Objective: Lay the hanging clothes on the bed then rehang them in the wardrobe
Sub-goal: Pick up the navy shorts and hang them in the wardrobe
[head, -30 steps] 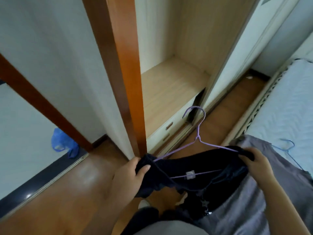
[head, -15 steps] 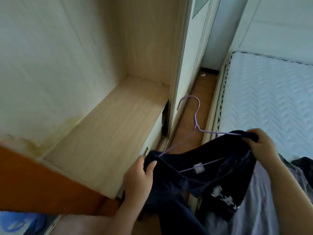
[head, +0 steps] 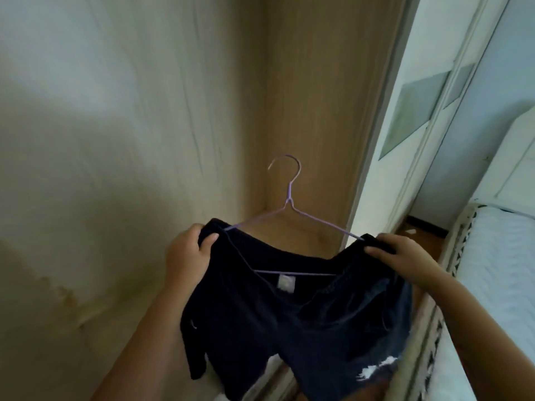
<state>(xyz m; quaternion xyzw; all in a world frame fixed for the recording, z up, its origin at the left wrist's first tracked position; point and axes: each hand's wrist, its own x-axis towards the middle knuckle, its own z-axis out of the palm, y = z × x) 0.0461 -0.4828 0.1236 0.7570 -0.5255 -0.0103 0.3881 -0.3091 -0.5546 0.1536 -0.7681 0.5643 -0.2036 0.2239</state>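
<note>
A dark navy garment [head: 278,319] hangs on a thin purple wire hanger [head: 289,195], held up in front of the open wardrobe [head: 304,96]. My left hand [head: 188,250] grips the garment's left shoulder over the hanger's end. My right hand [head: 402,253] grips the right shoulder the same way. The hanger's hook points up, free of any rail. No rail is in view. The bed [head: 498,270] lies at the right edge.
The wardrobe's pale back panel [head: 115,140] fills the left, stained low down. A white sliding door [head: 411,117] with a glass pane stands right of the opening. A strip of wooden floor [head: 422,235] runs between wardrobe and bed.
Both hands have lifted the garment and hanger higher, into the wardrobe opening. My view has tilted up, so the wardrobe shelf and drawers have dropped out of sight.
</note>
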